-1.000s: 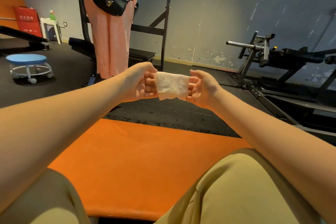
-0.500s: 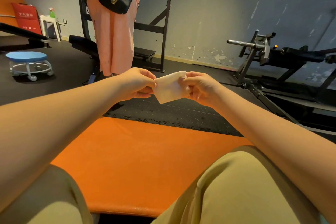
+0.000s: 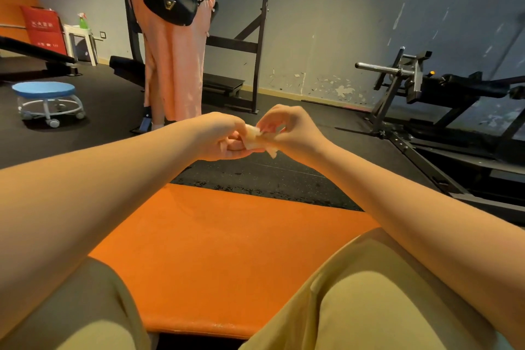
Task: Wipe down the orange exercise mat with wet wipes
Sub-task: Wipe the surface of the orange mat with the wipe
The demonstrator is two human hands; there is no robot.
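Head view: wet wipe (image 3: pixel 253 138), bunched small, is pinched between my left hand (image 3: pixel 220 138) and right hand (image 3: pixel 289 129), fingers closed narrow on it, raised at 12 o'clock above the orange mat (image 3: pixel 216 250), probably folding it into a wiping pad. Mat lies under my knees, untouched.

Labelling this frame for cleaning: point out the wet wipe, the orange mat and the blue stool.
wet wipe (image 3: pixel 253 138), head view, bunched middle between the hands
orange mat (image 3: pixel 227 250), head view, bare top surface
blue stool (image 3: pixel 43 89), head view, seat top
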